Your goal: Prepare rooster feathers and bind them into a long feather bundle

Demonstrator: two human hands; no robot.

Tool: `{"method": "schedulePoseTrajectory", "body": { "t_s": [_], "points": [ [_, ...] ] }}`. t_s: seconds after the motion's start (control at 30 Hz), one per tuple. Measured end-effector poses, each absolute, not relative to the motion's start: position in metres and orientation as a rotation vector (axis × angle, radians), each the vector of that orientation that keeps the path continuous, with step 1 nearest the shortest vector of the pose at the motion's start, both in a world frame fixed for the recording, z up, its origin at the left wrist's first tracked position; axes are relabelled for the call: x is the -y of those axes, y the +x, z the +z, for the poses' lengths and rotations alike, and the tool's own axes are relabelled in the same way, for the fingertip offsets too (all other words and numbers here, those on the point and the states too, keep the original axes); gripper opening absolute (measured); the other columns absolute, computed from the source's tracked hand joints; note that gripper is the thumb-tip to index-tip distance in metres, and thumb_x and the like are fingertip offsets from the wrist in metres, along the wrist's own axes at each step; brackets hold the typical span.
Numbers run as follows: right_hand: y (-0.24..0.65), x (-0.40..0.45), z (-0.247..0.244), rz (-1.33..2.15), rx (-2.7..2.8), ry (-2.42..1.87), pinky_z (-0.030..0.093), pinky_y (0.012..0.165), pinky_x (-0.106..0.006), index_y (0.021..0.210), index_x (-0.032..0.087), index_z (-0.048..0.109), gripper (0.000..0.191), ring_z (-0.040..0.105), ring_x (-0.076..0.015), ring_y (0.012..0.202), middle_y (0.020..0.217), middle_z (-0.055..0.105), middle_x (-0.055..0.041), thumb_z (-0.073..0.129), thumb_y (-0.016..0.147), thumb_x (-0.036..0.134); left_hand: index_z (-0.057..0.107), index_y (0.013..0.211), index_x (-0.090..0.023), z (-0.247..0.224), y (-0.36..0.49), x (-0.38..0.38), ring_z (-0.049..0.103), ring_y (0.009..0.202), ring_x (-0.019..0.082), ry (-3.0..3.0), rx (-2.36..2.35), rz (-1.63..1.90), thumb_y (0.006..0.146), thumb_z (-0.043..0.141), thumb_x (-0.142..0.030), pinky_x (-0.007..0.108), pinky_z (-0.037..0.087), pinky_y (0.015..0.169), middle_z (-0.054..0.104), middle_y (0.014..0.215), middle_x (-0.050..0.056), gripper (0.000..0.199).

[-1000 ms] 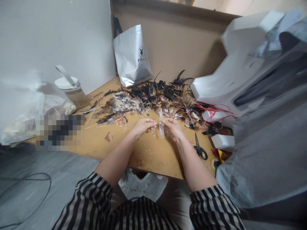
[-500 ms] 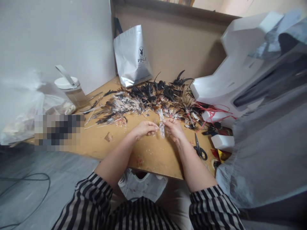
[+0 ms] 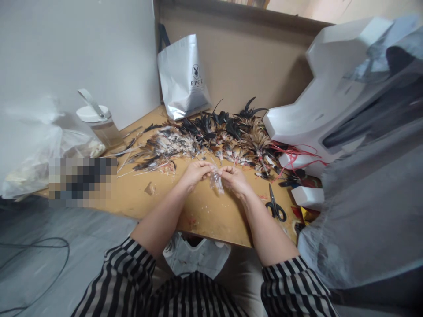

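Between my two hands hangs a small clear plastic strip or bag (image 3: 217, 182), above the middle of the wooden table (image 3: 205, 215). My left hand (image 3: 198, 172) pinches at its upper left edge. Fingers closed, my right hand (image 3: 232, 178) grips the upper right part of the same plastic. Just beyond both hands spreads a long pile of black, brown and white feathers (image 3: 178, 143). Black-handled scissors (image 3: 275, 207) lie on the table to the right of my right forearm.
At the back stands a silver bag (image 3: 183, 79). To the left are a lidded cup (image 3: 102, 127) and a plastic bag (image 3: 33, 171). White foam pieces (image 3: 294, 123), red strings (image 3: 300, 154) and grey cloth (image 3: 373, 202) are at the right.
My left hand has moved slightly up and right to the plastic, and my right hand slightly left. The plastic has shifted left and now hangs at a slant between them.
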State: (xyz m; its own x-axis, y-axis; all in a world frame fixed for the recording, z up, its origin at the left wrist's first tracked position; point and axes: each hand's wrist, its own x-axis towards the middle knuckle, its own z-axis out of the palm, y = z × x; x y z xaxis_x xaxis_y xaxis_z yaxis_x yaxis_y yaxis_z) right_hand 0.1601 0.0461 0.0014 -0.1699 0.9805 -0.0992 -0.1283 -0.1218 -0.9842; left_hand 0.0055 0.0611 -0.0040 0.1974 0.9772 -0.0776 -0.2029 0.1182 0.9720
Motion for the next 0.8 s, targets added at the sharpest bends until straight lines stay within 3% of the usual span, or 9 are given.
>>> {"method": "schedulePoseTrajectory", "body": {
  "t_s": [0.23,0.33,0.53,0.63,0.8],
  "points": [
    [0.1603,-0.0431,0.0089,1.553,1.165,-1.075,0.011,0.035,-0.021,0.063,0.018,0.052,0.033,0.022,-0.0029,0.032,0.040,0.042,0.0081,0.075,0.054,0.040,0.064,0.079,-0.013,-0.0017,0.0051,-0.0616,0.046,0.047,0.004,0.953,-0.923,1.193,0.060,0.069,-0.027,0.016,0.028,0.041,0.061,0.067,0.002,0.024],
    [0.1589,-0.0424,0.0079,1.530,1.175,-1.091,0.012,0.035,-0.021,0.063,0.019,0.052,0.032,0.023,-0.0032,0.031,0.040,0.042,0.0084,0.074,0.055,0.040,0.065,0.083,-0.013,-0.0013,0.0056,-0.0609,0.045,0.046,0.004,0.994,-0.910,1.153,0.060,0.071,-0.032,0.017,0.028,0.041,0.058,0.060,0.000,0.030],
    [0.1598,-0.0428,0.0050,1.452,1.264,-1.178,0.013,0.036,-0.020,0.065,0.018,0.054,0.029,0.024,-0.0035,0.033,0.040,0.041,0.0085,0.072,0.058,0.039,0.065,0.068,-0.012,-0.0018,0.0063,-0.0601,0.040,0.042,0.004,1.099,-0.988,1.145,0.062,0.069,-0.036,0.018,0.026,0.042,0.054,0.051,-0.001,0.026],
    [0.1605,-0.0449,0.0044,1.348,1.270,-1.203,0.023,0.040,-0.020,0.066,0.016,0.058,0.027,0.034,-0.0043,0.038,0.047,0.049,0.0055,0.072,0.059,0.038,0.066,0.067,-0.011,-0.0021,0.0083,-0.0587,0.042,0.045,0.005,1.149,-0.990,1.142,0.062,0.068,-0.033,0.018,0.029,0.045,0.056,0.053,0.000,0.023],
    [0.1594,-0.0498,0.0001,1.251,1.236,-1.149,0.040,0.061,-0.024,0.071,0.015,0.063,0.028,0.053,-0.0103,0.059,0.069,0.064,-0.0013,0.074,0.056,0.036,0.067,0.064,-0.010,-0.0058,0.0133,-0.0565,0.044,0.048,0.006,1.261,-0.985,1.109,0.062,0.068,-0.029,0.019,0.032,0.049,0.059,0.054,0.002,0.019]
  ]
}}
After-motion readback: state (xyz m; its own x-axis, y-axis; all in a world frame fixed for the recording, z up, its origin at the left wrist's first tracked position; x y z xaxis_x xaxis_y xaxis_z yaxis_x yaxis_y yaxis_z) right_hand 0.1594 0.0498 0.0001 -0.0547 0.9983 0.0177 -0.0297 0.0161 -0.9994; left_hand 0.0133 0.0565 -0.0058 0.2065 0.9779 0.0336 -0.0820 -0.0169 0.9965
